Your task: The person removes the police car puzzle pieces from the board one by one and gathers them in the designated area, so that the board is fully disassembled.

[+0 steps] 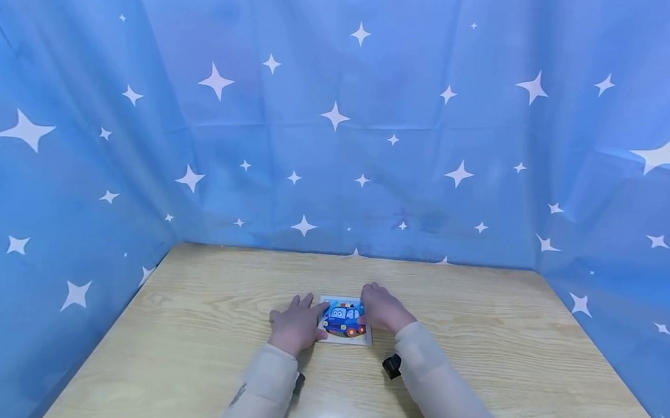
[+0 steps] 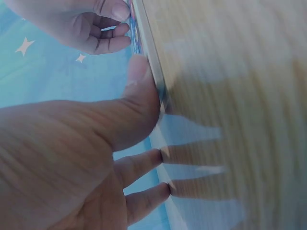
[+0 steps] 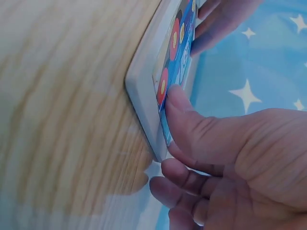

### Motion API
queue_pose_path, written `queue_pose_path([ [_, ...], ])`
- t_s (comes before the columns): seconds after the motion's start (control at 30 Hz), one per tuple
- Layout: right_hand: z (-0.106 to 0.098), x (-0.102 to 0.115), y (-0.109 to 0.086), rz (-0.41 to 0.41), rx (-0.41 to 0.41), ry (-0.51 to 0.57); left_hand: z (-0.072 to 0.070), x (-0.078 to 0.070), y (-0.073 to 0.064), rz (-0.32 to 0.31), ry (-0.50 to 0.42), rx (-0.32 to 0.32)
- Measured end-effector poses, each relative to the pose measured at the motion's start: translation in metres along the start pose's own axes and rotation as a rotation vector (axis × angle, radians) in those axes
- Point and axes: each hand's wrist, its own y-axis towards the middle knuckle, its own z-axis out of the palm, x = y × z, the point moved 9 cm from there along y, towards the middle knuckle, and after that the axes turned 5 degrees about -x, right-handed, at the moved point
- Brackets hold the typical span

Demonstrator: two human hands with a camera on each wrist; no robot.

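Observation:
A small flat board [image 1: 344, 320] with a pale border and a cartoon blue car picture lies on the wooden table. My left hand [image 1: 295, 326] rests at its left side, its thumb and forefinger touching the board and the other fingers spread on the table. In the left wrist view the left thumb [image 2: 136, 93] lies along the board's near edge. On the right side, my right hand [image 1: 382, 307] pinches the board's edge area. Its thumb [image 3: 181, 108] is on the picture by a red wheel, with the other fingers curled beside the edge.
The wooden table [image 1: 207, 367] spreads around the board on all sides. A blue curtain [image 1: 330, 121] with white stars stands along its back and sides. A black device [image 1: 392, 366] is strapped under the right wrist.

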Motion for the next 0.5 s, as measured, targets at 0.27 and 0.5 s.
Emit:
queue_pose_path([
  [0.27,0.0009,-0.0024,0.0034,0.012,0.036,0.029,-0.0028,-0.0032,-0.0005,-0.012,0.026,0.000],
  [0.5,0.0063,-0.0037,0.0089,0.046,0.099,0.021,-0.0044,-0.0040,-0.0036,-0.011,0.045,0.001],
])
